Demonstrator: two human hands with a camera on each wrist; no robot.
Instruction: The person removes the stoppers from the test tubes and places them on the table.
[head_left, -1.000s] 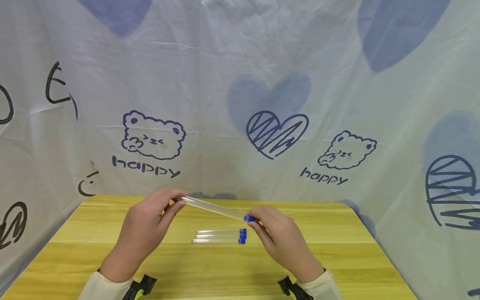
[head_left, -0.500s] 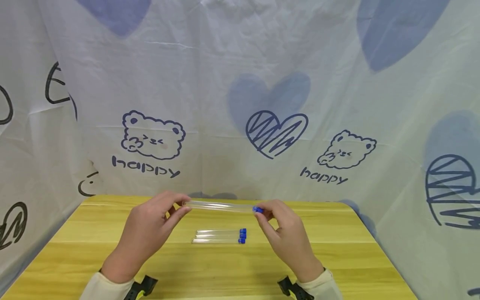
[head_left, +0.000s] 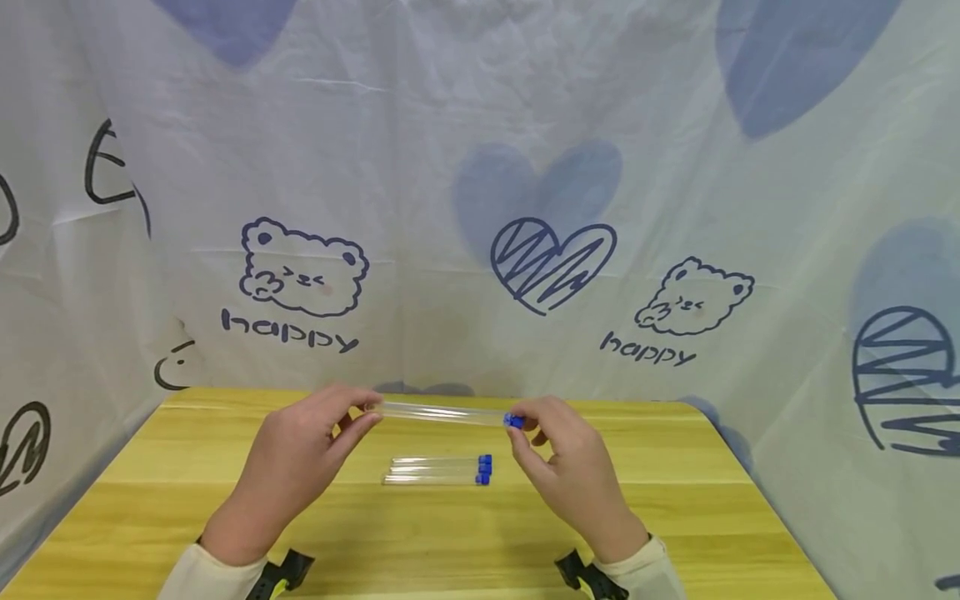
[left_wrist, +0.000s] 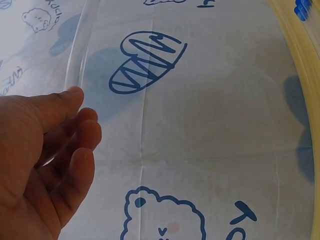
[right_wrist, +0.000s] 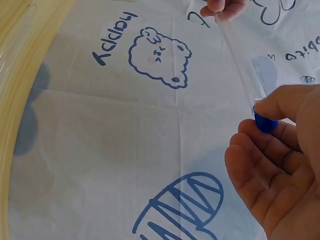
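Observation:
A clear test tube (head_left: pixel 442 412) with a blue cap (head_left: pixel 513 420) is held nearly level above the table. My left hand (head_left: pixel 303 454) pinches its far-left end between thumb and fingers; in the left wrist view the tube (left_wrist: pixel 79 45) rises from the fingertips. The blue cap is pinched by my right hand (head_left: pixel 566 475), and in the right wrist view the thumb presses on the cap (right_wrist: pixel 265 121). Below the held tube, several more capped tubes (head_left: pixel 435 470) lie side by side on the wooden table, their blue caps (head_left: pixel 484 469) to the right.
The yellow wood-grain table (head_left: pixel 420 533) spreads under both hands. A pale cloth (head_left: pixel 435 333) printed with hearts and bears hangs behind it and along the sides. A dark strap (head_left: pixel 281 575) is round the left wrist, another (head_left: pixel 588 575) round the right.
The right hand has moved up and a little right with the capped end, so the tube went from sloping to nearly level. The left hand shifted slightly right and down.

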